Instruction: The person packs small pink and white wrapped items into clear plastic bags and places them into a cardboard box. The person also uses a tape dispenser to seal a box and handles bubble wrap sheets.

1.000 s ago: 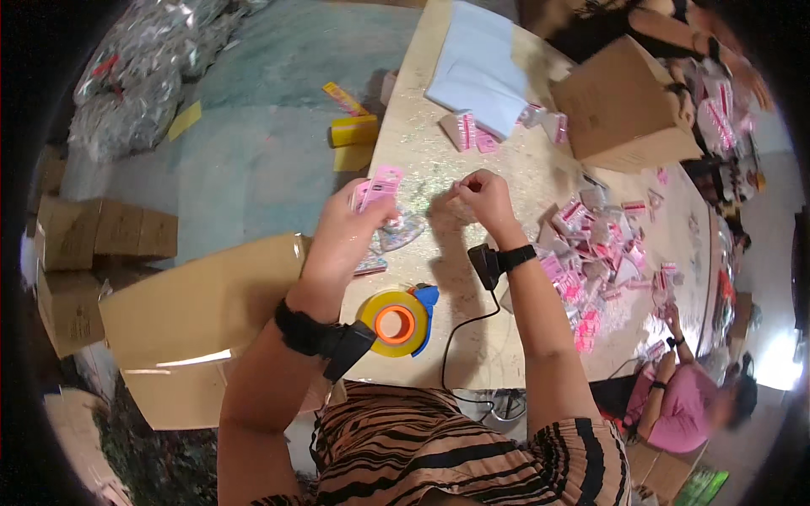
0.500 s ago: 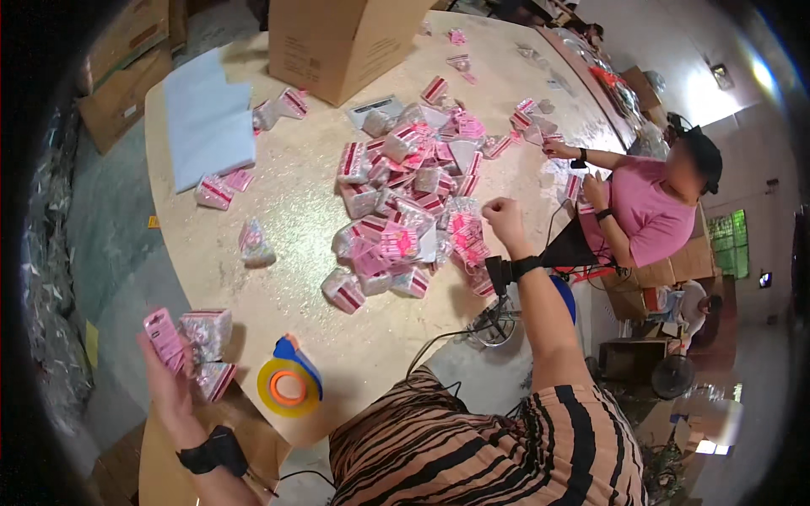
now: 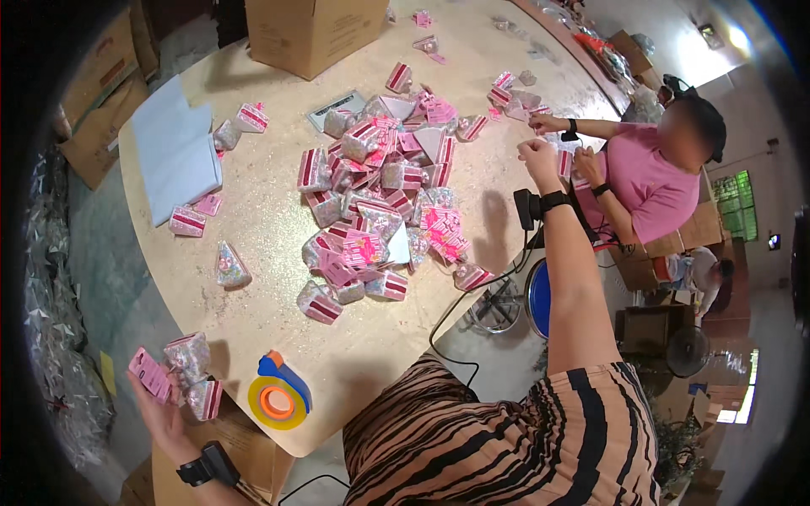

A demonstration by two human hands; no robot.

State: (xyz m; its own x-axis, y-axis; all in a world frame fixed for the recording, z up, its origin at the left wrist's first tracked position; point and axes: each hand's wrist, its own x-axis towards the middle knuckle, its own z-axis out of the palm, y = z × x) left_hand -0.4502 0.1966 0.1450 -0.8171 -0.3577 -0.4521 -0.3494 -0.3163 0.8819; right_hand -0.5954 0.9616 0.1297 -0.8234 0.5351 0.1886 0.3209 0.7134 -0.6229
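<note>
My left hand (image 3: 160, 415) is at the table's near left edge, fingers curled around a pink card tag (image 3: 150, 374) and a couple of clear wedge-shaped packs (image 3: 187, 357) with glittery filling and pink-and-red striped sides. My right hand (image 3: 541, 162) is raised over the right side of the table, away from the heap. Its fingers are bent together; whatever they may pinch is too small to see. Between my hands lies a heap of similar cake-slice-shaped packs (image 3: 381, 221) with pink cards. One loose pack (image 3: 230, 266) lies nearer to my left hand.
A tape roll in a blue-and-orange dispenser (image 3: 278, 401) lies at the near edge. White sheets (image 3: 173, 152) lie at left, and a cardboard box (image 3: 316, 34) stands at the back. A co-worker in a pink shirt (image 3: 654, 181) works at right. A black cable (image 3: 434, 333) hangs near my right arm.
My right hand has moved away from the heap, farther out and to the right. My left hand still holds the packs and sits slightly lower. The whole view has shifted a little.
</note>
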